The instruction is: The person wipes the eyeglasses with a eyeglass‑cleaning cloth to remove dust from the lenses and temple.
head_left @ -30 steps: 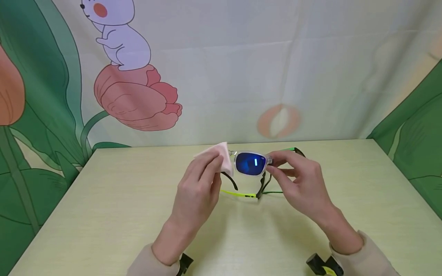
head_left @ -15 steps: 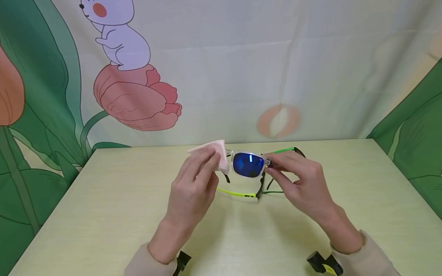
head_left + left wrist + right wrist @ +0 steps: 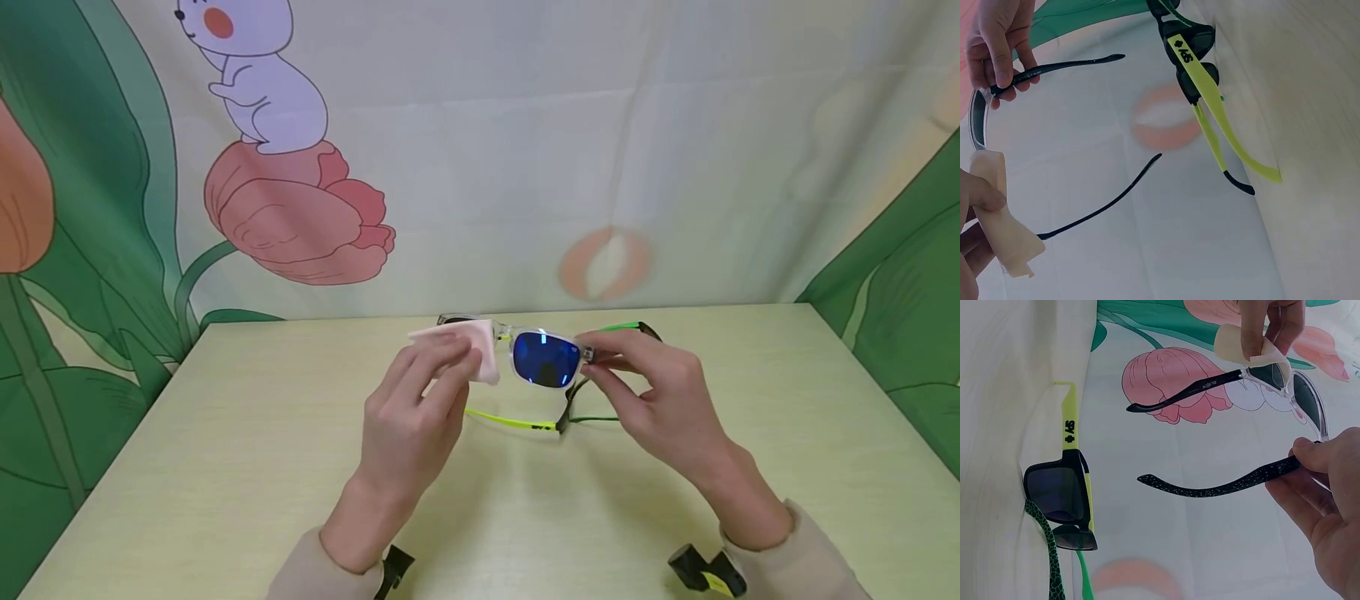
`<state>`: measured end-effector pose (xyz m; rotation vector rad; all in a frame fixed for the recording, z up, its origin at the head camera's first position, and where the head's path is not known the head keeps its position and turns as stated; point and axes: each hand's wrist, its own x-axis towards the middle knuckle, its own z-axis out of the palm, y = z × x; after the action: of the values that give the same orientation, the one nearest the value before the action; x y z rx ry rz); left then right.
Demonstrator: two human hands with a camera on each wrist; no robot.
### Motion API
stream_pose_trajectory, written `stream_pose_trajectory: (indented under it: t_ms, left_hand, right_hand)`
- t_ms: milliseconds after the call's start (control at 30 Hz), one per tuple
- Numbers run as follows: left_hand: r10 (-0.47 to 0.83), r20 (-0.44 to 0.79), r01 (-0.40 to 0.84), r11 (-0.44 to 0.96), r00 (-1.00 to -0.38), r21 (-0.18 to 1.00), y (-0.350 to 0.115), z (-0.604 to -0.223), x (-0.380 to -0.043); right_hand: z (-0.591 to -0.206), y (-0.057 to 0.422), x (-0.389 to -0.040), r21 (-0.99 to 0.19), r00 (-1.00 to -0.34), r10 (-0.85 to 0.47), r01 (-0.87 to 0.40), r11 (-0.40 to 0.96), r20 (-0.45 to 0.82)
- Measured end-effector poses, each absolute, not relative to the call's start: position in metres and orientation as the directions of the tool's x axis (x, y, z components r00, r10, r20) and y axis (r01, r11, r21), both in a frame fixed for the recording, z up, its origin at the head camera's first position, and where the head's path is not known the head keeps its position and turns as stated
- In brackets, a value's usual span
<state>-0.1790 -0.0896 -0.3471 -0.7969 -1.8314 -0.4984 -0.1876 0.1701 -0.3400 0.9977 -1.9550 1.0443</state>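
Observation:
A pair of sunglasses (image 3: 546, 360) with a clear frame, blue mirrored lenses and dark temples is held up above the table. My left hand (image 3: 415, 412) pinches a pale pink cloth (image 3: 483, 354) over the lens on the left, which is mostly covered in the head view. In the left wrist view the cloth (image 3: 1007, 231) wraps the lens, with the thumb on the inner side. My right hand (image 3: 663, 400) grips the other end of the frame near the hinge, thumb and fingers around the speckled black temple (image 3: 1222, 487).
On the table (image 3: 247, 467), behind and below the held pair, lie black-framed sunglasses with yellow temples (image 3: 517, 422) and a pair with green temples (image 3: 1050, 556). A printed curtain (image 3: 480, 167) hangs along the table's back edge.
My left hand has shifted slightly left with the cloth, and the frame's far left corner now shows above it. The sunglasses tilt a little differently; my right hand keeps its hold.

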Motion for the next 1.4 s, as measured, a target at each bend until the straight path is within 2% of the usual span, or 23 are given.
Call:
stream_pose_trajectory:
  t_ms: [300,500,633,800,933,1067,1400]
  left_hand:
    - [0.275,0.949,0.758,0.649,-0.152,-0.067,-0.087,-0.347,-0.18]
    - [0.265,0.957,0.757,0.648,-0.118,-0.086,-0.087,-0.345,-0.181]
    - [0.26,0.959,0.762,0.642,-0.116,-0.082,-0.087,-0.344,-0.181]
    - [0.247,0.967,0.761,0.638,-0.058,-0.117,-0.086,-0.342,-0.183]
    - [0.259,0.962,0.771,0.628,-0.083,-0.103,-0.085,-0.343,-0.182]
    - [0.273,0.954,0.778,0.624,-0.124,-0.077,-0.085,-0.345,-0.18]
    - [0.263,0.962,0.777,0.62,-0.079,-0.106,-0.085,-0.341,-0.179]
  right_hand:
    - [-0.341,0.171,-0.186,-0.351,-0.471,-0.304,-0.858,0.374,0.828]
    - [-0.339,0.17,-0.184,-0.338,-0.463,-0.334,-0.866,0.368,0.821]
    - [-0.339,0.167,-0.182,-0.313,-0.439,-0.33,-0.874,0.372,0.835]
    - [-0.338,0.162,-0.179,-0.256,-0.383,-0.321,-0.892,0.374,0.866]
    - [-0.337,0.161,-0.179,-0.212,-0.345,-0.33,-0.901,0.378,0.878]
    - [-0.337,0.162,-0.18,-0.203,-0.339,-0.336,-0.903,0.378,0.879]
    - [-0.334,0.164,-0.18,-0.209,-0.346,-0.327,-0.898,0.388,0.879]
